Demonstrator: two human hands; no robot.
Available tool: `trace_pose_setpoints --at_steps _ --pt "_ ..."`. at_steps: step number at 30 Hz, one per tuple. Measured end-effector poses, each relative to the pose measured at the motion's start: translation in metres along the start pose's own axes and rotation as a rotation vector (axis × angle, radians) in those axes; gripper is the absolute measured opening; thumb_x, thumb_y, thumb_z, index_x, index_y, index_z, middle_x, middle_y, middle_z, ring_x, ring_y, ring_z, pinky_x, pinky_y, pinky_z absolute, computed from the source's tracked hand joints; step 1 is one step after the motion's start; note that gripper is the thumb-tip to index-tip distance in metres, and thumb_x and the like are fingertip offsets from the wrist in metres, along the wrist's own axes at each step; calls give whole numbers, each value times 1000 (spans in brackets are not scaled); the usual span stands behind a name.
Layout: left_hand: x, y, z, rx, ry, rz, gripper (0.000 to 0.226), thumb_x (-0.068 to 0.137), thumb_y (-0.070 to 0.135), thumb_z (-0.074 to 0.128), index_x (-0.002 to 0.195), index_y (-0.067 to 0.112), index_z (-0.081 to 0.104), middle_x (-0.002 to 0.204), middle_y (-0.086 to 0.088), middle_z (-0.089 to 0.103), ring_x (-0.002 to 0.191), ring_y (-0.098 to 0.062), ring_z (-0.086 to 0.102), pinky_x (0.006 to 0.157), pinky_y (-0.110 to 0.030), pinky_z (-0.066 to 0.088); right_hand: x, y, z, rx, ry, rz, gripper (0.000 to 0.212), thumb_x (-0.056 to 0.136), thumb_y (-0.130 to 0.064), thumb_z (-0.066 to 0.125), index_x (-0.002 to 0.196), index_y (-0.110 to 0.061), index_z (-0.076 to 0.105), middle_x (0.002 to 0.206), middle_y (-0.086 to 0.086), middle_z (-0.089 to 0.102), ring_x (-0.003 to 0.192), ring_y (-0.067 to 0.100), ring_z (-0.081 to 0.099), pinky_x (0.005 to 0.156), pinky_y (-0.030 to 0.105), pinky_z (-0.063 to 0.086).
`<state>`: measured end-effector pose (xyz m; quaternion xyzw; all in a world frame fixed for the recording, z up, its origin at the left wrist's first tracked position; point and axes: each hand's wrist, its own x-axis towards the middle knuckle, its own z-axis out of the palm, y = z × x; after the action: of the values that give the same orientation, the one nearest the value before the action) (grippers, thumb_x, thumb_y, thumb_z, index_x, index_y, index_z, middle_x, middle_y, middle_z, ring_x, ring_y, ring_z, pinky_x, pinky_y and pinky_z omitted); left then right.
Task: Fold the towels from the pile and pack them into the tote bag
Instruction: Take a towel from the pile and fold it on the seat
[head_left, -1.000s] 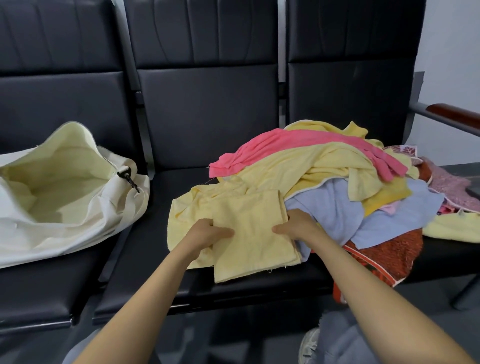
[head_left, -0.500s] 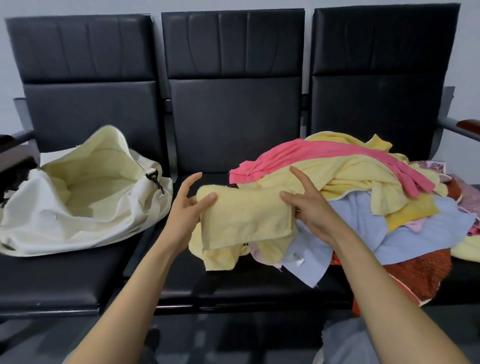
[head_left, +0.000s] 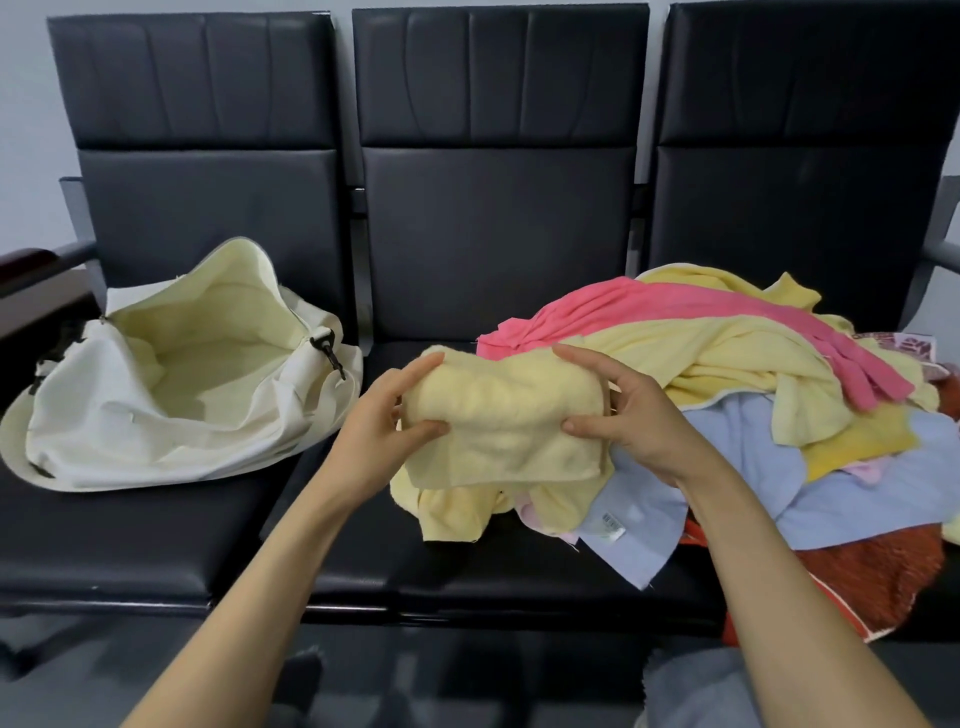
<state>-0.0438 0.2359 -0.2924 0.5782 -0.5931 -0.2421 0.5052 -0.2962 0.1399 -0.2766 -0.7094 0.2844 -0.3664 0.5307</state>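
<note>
A folded yellow towel is held up between both hands over the front of the middle seat in the black row of seats. It is just beside the pile, which spreads across the right seat. The left hand has its grip on the towel's left end, thumb on the near face and fingers over the top edge. The right hand grips the right end the same way. The tote bag lies on the left seat with its mouth gaping wide, well apart from the towel. The fold looks finished, so the step in hand is probably packing. The next move calls for carrying the bundle left without letting the layers slip, then lowering it flat through the bag's mouth.
</note>
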Motion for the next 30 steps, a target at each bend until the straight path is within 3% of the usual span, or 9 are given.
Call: trace_pose_setpoints --at_steps 3,6,11,16,19,23,25,28,30 --pt "-3 0 -1 40 50 15 65 81 10 71 133 42 50 119 8 56 113 -9 53 99 -39 46 -1 0 0 -8 -44 30 62 71 8 76 118 -31 65 122 -12 62 114 6 58 96 28 50" --pt "-8 2 -3 10 64 10 62 83 0 66 128 39 53 123 18 57 115 -3 52 100 -35 47 1 2 7 -36 0 22 61 70 6 78 118 -31 65 123 -17 60 117 3 55 99 27 47" --pt "-7 1 -5 -198 -11 -94 70 69 16 77 130 41 51 125 11 57 114 -11 58 93 -31 51 -1 8 19 -61 31 29 61 72 4 77 117 -34 61 120 -22 55 112 3 54 93 22 48" --pt "2 4 -8 -295 -86 -142 80 69 10 78 134 44 48 131 8 55 113 -10 59 95 -35 52 7 18 24 37 -12 178 67 74 8 74 127 -28 55 124 -10 54 108 5 56 85 20 52" --pt "30 26 -10 -123 -130 -140 78 67 19 79 132 50 48 128 17 56 114 -5 57 99 -32 48 12 30 28 268 15 356 65 78 13 66 131 -21 52 125 11 55 112 24 58 93 36 52" --pt "72 69 -3 156 -307 -77 75 74 18 79 135 47 47 129 15 56 108 -2 58 93 -23 49 14 43 34 674 -8 471 54 83 15 46 129 -12 51 121 14 60 111 31 57 90 43 51" --pt "87 89 1 267 -373 -57 75 75 18 76 138 45 44 126 10 56 105 -8 59 92 -27 51 16 45 38 864 9 469 44 82 9 41 120 -9 56 121 16 60 112 32 55 101 46 43" --pt "102 117 1 289 -410 -49 73 77 16 73 138 43 44 122 7 57 101 -13 61 85 -29 55 21 49 43 1088 157 491 12 77 -9 48 83 -10 58 97 15 62 93 32 56 106 49 34" --pt "110 131 -5 155 -427 -83 71 77 12 73 138 39 47 123 4 59 102 -17 64 83 -31 57 22 51 46 1216 222 474 17 77 -27 56 80 -10 58 94 13 65 98 34 58 108 53 33"
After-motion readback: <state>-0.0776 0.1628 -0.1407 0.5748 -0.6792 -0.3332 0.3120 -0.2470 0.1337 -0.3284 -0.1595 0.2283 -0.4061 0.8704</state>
